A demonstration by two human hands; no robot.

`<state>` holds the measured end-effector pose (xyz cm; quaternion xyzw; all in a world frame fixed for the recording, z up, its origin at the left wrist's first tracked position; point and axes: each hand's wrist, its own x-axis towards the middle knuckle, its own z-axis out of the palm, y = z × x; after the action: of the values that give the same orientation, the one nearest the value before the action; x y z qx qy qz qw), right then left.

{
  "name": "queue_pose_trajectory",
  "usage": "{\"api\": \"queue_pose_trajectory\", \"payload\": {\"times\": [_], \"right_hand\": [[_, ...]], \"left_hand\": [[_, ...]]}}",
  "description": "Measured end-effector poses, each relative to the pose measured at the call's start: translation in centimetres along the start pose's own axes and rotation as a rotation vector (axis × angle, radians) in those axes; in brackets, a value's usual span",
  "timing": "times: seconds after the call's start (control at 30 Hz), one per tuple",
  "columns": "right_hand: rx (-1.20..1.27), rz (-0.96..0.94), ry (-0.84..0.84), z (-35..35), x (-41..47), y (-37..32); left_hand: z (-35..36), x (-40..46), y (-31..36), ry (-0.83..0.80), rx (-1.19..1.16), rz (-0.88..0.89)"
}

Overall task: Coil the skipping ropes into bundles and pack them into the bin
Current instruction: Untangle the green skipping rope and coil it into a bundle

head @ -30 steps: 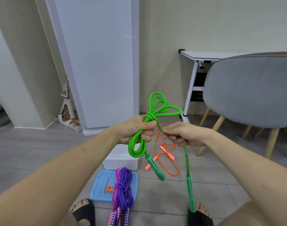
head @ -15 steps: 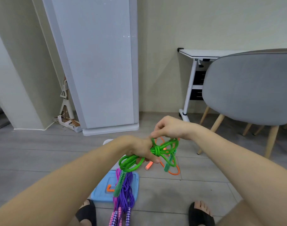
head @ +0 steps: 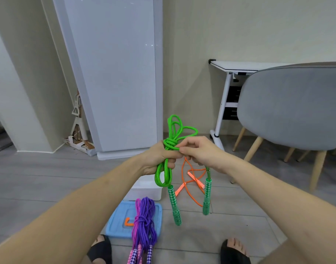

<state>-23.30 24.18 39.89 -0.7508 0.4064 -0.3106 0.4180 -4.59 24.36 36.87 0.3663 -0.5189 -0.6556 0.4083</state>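
A green skipping rope (head: 164,173) is coiled into a bundle held upright in front of me. My left hand (head: 156,160) grips the bundle around its middle. My right hand (head: 197,152) pinches the rope's wrap at the knot, just right of the left hand. Loops stick up above the hands and two green handles (head: 174,206) hang below. A coiled purple and pink rope (head: 144,223) lies on a blue lid (head: 116,222). An orange rope (head: 192,182) lies loose on the floor. The white bin (head: 146,190) stands on the floor, partly hidden by my left arm.
A grey chair (head: 289,107) with wooden legs stands at the right, beside a white folding table (head: 237,66). A large white panel (head: 115,73) leans on the wall behind. My two feet in black slippers (head: 100,248) show at the bottom.
The bundle dipped low and sideways half a second ago; now both hands have raised it upright again. The loops point up and both handles hang down.
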Motion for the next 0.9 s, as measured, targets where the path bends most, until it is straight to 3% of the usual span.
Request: {"api": "queue_pose_trajectory", "payload": {"times": [0.2,0.37,0.53,0.7,0.9], "right_hand": [[0.181,0.072,-0.014,-1.0,-0.4,0.2],[0.233,0.098,-0.081,-0.9,-0.3,0.3],[0.175,0.069,-0.045,-0.9,-0.3,0.0],[0.310,0.027,0.091,-0.1,0.0,-0.8],[0.449,0.080,0.114,1.4,0.1,-1.3]], "left_hand": [[0.5,-0.7,1.4,-0.070,-0.179,0.044],[1.3,-1.3,2.0,0.006,-0.278,0.104],[1.6,-1.5,1.9,0.067,-0.220,0.096],[2.2,-1.0,2.4,0.127,-0.213,0.105],[2.8,-0.6,2.8,0.189,-0.135,0.150]]}}
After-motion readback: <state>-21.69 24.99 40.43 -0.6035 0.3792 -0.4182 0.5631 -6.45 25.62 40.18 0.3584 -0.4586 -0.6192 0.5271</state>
